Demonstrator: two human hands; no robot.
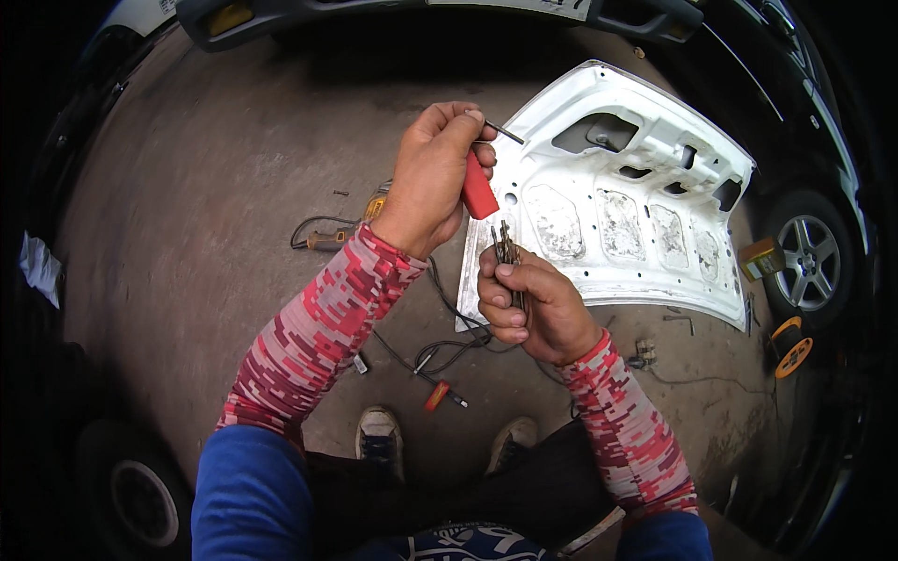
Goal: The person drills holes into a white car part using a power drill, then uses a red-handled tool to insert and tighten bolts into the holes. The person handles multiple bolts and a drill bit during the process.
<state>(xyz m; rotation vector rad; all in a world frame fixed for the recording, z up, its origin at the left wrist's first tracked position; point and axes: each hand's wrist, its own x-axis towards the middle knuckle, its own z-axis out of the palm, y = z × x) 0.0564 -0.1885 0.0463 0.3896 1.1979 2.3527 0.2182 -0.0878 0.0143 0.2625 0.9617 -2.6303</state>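
My left hand [423, 182] is closed around a small red pouch [479, 190], whose lower end hangs past the fingers. Between its thumb and forefinger it also pinches a thin dark rod, which looks like a drill bit [506, 132], pointing to the right. Just below and to the right, my right hand [544, 307] grips a bundle of drill bits [506, 249], their tips sticking up from the fingers towards the pouch's lower end. A small gap separates the bundle from the pouch.
A white car trunk lid [599, 271] lies on the floor behind my hands. A yellow-and-black power tool [327, 240] and its cord lie left. Near my shoes is a red-handled tool [437, 395]. An orange spool [793, 357] and a box [761, 258] sit right, beside a car wheel [806, 262].
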